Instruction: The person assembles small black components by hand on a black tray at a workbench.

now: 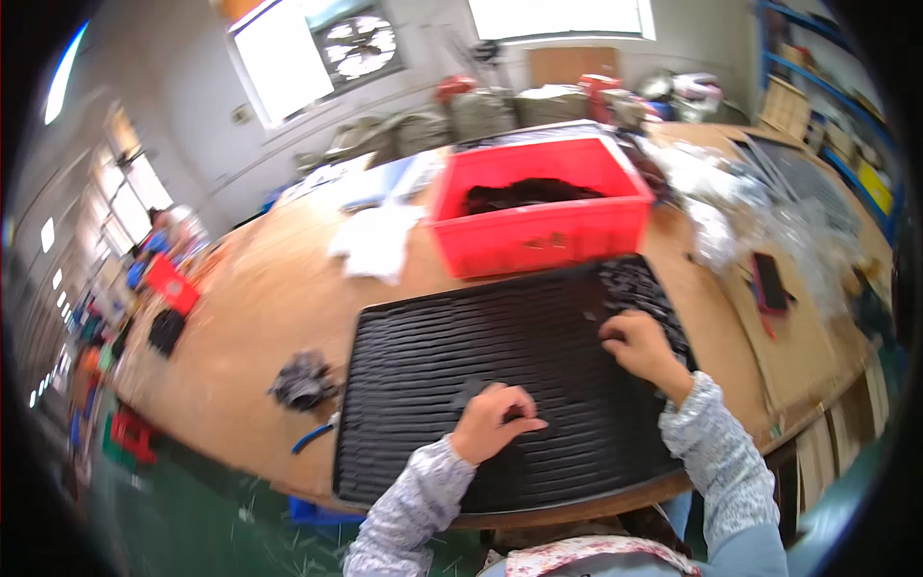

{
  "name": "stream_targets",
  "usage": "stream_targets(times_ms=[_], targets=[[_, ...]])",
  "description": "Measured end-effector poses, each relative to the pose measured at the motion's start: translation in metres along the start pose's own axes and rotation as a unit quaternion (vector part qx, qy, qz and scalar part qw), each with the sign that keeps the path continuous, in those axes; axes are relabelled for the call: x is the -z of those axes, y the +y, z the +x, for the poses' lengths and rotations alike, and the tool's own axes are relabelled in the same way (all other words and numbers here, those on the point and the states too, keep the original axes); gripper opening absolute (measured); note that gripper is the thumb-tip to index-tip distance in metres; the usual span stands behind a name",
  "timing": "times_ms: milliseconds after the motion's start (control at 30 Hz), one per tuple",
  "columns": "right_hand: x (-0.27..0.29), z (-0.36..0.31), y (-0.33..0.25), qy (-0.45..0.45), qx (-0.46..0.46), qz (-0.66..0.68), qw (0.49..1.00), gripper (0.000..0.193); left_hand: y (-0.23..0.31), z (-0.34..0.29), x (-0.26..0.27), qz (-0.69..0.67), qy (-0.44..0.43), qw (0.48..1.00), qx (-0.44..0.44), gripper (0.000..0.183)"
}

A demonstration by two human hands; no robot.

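A black ribbed tray (567, 385) with a raised rim lies on the table in front of me. Over its middle my left hand (492, 423) is closed, fingers curled toward the thumb; what they hold, if anything, is hidden. A small dark flat piece (469, 392) shows beside its knuckles. Farther right, my right hand (644, 348) is closed too, fingertips bent in a pinch above the ribs, and I cannot make out anything in it. Many small black pieces (639, 284) are heaped at the tray's far right corner, just beyond that hand.
Behind the tray stands a red bin (538, 236) with dark material inside. Left of the tray are a crumpled dark bundle (303, 380) and a blue-handled tool (312, 439). A white cloth or bag (377, 240), clear plastic (711, 231) and a phone (769, 284) lie on the wooden table (240, 365).
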State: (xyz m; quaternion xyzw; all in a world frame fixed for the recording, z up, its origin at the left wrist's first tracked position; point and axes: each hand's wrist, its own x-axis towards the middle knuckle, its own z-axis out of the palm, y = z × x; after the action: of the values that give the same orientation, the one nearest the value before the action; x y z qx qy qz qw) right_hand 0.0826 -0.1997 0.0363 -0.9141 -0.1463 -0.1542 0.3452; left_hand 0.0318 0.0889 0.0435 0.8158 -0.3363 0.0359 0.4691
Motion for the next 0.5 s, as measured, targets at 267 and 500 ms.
stream_targets(times_ms=[267, 500], targets=[[-0.034, 0.025, 0.062, 0.059, 0.039, -0.028, 0.997, 0.036, -0.020, 0.013, -0.016, -0.090, 0.014, 0.995, -0.041, 0.019], [-0.051, 0.031, 0.060, 0.046, 0.031, 0.078, 0.995, 0.032, -0.022, 0.002, -0.012, -0.060, 0.039, 0.995, -0.072, 0.014]])
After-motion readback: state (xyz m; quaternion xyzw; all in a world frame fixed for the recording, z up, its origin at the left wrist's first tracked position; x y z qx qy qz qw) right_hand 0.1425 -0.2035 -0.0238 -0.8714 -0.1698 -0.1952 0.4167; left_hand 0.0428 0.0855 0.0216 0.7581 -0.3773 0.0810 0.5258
